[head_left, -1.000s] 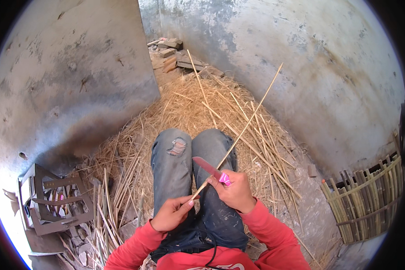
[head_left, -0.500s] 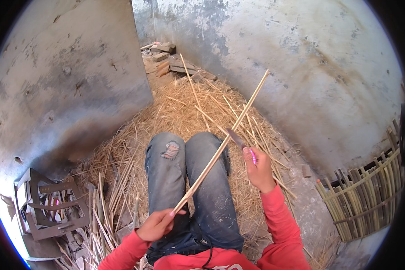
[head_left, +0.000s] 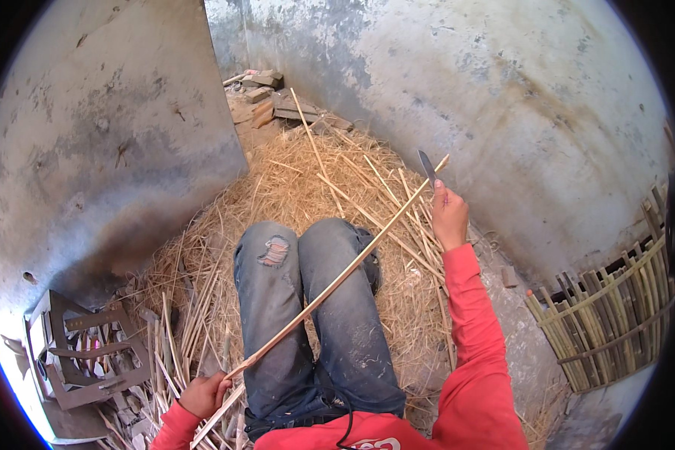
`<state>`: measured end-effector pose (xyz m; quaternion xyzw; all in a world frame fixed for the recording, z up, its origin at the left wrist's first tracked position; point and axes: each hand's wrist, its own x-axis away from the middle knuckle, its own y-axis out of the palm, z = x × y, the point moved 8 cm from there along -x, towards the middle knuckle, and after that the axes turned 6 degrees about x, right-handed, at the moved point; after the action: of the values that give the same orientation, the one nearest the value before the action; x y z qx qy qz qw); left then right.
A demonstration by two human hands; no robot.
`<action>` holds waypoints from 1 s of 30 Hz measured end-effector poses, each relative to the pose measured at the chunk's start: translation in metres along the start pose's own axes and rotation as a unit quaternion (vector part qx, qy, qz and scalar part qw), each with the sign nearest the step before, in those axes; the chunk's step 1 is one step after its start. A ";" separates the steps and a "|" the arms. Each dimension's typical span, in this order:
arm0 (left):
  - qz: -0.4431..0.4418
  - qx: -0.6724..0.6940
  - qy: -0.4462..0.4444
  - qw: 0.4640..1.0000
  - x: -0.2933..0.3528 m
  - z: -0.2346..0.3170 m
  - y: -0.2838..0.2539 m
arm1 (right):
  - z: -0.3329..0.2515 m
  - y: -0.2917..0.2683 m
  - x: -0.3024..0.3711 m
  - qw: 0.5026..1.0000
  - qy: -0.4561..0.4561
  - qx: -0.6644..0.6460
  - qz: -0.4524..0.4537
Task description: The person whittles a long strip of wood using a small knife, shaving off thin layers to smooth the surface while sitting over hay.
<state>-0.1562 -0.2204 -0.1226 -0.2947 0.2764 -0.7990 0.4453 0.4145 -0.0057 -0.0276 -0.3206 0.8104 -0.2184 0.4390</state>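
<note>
A long pale bamboo strip [head_left: 330, 289] slants across my lap, over both jeans legs. My left hand [head_left: 205, 395] is closed on its lower end, left of the thigh. Beneath that hand a pale end [head_left: 221, 415] sticks out; I cannot tell whether it belongs to the same strip. My right hand [head_left: 451, 214], arm stretched out, is closed round the handle of a knife [head_left: 427, 165]. The dark blade points upward and lies against or very near the strip's far tip. Most of the handle is hidden in the fingers.
Shavings [head_left: 277, 180] and loose bamboo strips [head_left: 191, 315] cover the floor around my legs. A dark metal frame [head_left: 97, 345] stands at left, a bamboo-slat basket [head_left: 615, 322] at right. Bricks [head_left: 266, 90] lie in the far corner, between grey walls [head_left: 502, 112].
My right hand has moved the knife outward along the strip, from its middle to near its far tip. My left hand has shifted down and left, and the strip slants lower.
</note>
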 end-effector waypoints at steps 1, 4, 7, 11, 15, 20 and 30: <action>0.003 -0.020 0.002 1.000 -0.003 0.001 0.000 | -0.007 0.002 0.004 1.000 -0.020 -0.018 -0.013; 0.007 -0.061 -0.006 0.998 -0.011 0.007 -0.003 | -0.043 0.012 0.037 0.995 -0.050 -0.042 -0.080; 0.006 -0.042 -0.014 0.999 -0.014 0.017 -0.001 | -0.068 0.025 0.082 0.978 -0.021 -0.093 -0.185; 0.033 -0.019 0.014 0.999 -0.019 0.025 0.011 | -0.100 0.015 0.118 0.984 -0.068 -0.107 -0.125; 0.032 -0.001 -0.002 0.999 -0.024 0.040 0.018 | -0.092 0.013 0.127 0.983 -0.036 -0.115 -0.140; 0.035 0.030 -0.004 0.999 -0.040 0.059 0.027 | -0.110 0.012 0.149 0.965 -0.038 -0.148 -0.213; 0.012 0.111 -0.031 0.993 -0.057 0.090 0.031 | -0.109 0.006 0.162 0.957 -0.058 -0.145 -0.244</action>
<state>-0.0507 -0.2008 -0.0968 -0.2653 0.1757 -0.8097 0.4932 0.2536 -0.1090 -0.0668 -0.5813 0.7035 -0.1796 0.3674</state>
